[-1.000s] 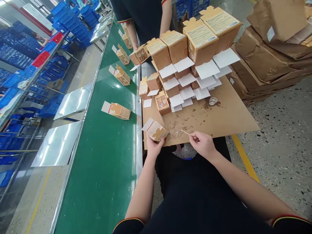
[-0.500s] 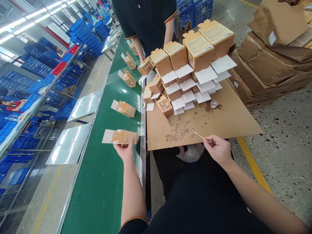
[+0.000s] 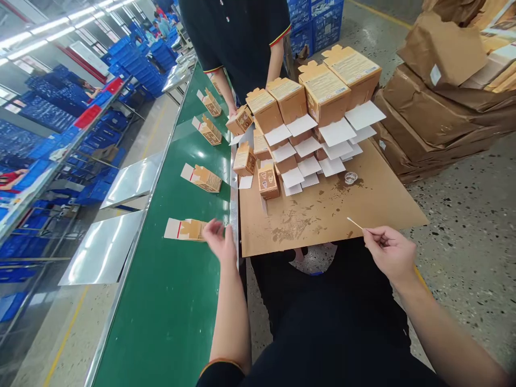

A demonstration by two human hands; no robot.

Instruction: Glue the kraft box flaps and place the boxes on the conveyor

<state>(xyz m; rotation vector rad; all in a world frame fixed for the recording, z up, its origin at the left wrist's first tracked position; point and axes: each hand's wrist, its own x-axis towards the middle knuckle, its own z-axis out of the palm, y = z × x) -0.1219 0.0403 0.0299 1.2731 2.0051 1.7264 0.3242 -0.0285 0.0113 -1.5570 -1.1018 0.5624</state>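
Observation:
My left hand (image 3: 220, 239) is over the right side of the green conveyor belt (image 3: 169, 301), fingers apart and slightly blurred, holding nothing. Beside its fingertips a small brown carton (image 3: 192, 230) lies on the belt, its white flap pointing left. My right hand (image 3: 389, 250) pinches a cotton swab (image 3: 355, 222) near the front edge of a brown cardboard sheet (image 3: 382, 201). The swab's white tip points up and left. On that sheet stand stacked brown cartons (image 3: 328, 99) with white flaps hanging out. A small clear cup (image 3: 350, 177) sits amid wet spots.
Across from me a co-worker's hand (image 3: 233, 110) touches a carton (image 3: 241, 121). More cartons (image 3: 207, 177) stand along the belt. Metal plates (image 3: 102, 247) lie past its left edge. Brown-wrapped bundles (image 3: 439, 123) stand at the right, blue crates (image 3: 326, 27) behind.
My left hand has let go of the carton on the belt and moved right. My right hand has shifted right with the swab. Loose cartons near the stack have changed position.

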